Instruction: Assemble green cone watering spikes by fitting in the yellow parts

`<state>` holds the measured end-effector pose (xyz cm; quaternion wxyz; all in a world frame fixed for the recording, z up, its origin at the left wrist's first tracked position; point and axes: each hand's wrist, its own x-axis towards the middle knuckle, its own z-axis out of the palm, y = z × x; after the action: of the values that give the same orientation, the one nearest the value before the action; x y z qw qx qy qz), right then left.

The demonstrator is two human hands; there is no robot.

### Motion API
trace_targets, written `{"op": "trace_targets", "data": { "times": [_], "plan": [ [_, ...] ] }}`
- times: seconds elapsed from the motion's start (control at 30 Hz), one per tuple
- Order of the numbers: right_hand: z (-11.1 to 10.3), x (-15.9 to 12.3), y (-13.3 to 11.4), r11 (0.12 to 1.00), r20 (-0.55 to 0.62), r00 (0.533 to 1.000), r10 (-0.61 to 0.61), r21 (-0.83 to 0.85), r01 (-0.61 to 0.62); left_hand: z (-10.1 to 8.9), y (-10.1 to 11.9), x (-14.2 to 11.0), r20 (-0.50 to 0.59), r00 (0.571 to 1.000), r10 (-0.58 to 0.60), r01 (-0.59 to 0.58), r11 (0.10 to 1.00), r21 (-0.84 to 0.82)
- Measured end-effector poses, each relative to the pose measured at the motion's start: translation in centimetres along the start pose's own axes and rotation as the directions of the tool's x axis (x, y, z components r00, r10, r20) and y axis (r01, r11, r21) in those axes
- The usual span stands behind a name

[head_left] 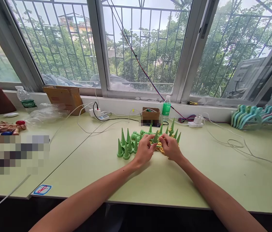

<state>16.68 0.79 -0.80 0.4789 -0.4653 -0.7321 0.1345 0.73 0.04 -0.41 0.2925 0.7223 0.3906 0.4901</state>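
Note:
My left hand (pixel 145 150) is closed around a green plastic cone (pixel 155 136), its tip pointing up between the fingers. Close beside it, my right hand (pixel 171 147) has thumb and fingers pinched together near the cone; whatever they hold is too small to make out. Several more green cones (pixel 126 152) stand upright on the table to the left of my hands, and others stand behind the right hand. Green ribbed pieces (pixel 136 134) lie just past the left hand. A heap of small yellow pieces (pixel 160 150) shows between and under my hands.
Behind the work stand a small cardboard box (pixel 151 113) and a green-labelled bottle (pixel 166 107). White cables (pixel 242 148) run across the table (pixel 85 174) to power strips. Pastel plastic hangers (pixel 249 117) stand at right; a larger carton (pixel 64 96) and plastic wrap lie left.

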Motion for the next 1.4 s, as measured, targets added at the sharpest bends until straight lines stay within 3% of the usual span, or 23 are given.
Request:
{"op": "trace_targets", "data": {
  "times": [0.6,0.87,1.03,1.2,1.4],
  "plan": [
    [0.16,0.16,0.24,0.994,-0.01,0.999,-0.054,-0.094,0.053,0.47,-0.63,-0.02,-0.028,0.994,0.107,-0.106,0.993,0.047],
    [0.25,0.15,-0.24,1.0,-0.054,0.998,-0.012,-0.017,0.011,0.58,-0.49,0.06,-0.05,0.993,0.111,-0.108,0.992,0.063],
    [0.2,0.05,-0.28,0.999,-0.07,0.997,0.027,0.048,-0.024,0.64,-0.42,0.07,-0.081,0.996,0.038,-0.038,0.999,0.012],
    [0.17,-0.04,-0.28,0.996,-0.086,0.996,0.025,0.084,-0.018,0.53,-0.2,0.41,-0.105,0.987,-0.119,0.103,0.984,-0.146],
    [0.12,-0.11,-0.53,0.993,-0.034,0.999,0.007,0.117,-0.003,0.57,0.35,0.35,0.087,0.972,-0.22,0.236,0.896,-0.376]
  ]
}}
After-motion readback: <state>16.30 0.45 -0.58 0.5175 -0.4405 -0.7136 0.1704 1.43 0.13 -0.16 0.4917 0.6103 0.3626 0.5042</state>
